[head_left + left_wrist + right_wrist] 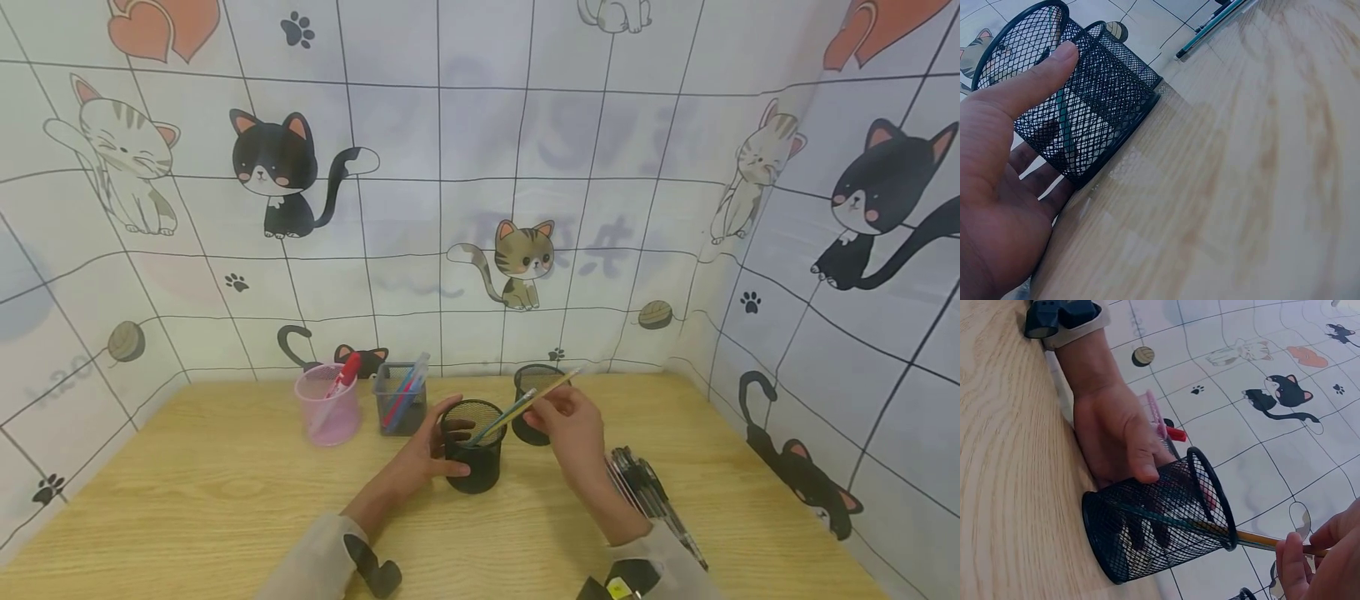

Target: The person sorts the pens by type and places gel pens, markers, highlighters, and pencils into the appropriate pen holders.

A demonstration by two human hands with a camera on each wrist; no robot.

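My left hand (422, 454) holds a round black mesh pen holder (477, 473) near the middle of the wooden table, thumb on its near side and fingers behind. A yellow pencil (553, 383) and a teal pencil (516, 406) lean out of it to the right, their lower ends inside. My right hand (576, 427) pinches the yellow pencil near its upper part. The right wrist view shows the pencils (1257, 540) running from the holder's rim to the right fingertips. Through the mesh in the left wrist view, the teal pencil (1064, 122) stands at a slant.
Another black mesh holder (531, 432) stands behind my right hand. To the back left are a pink holder (330, 417) with a red marker (347, 371) and a square grey mesh holder (390, 408) with several pens. Several dark pens (652, 496) lie right of my right forearm.
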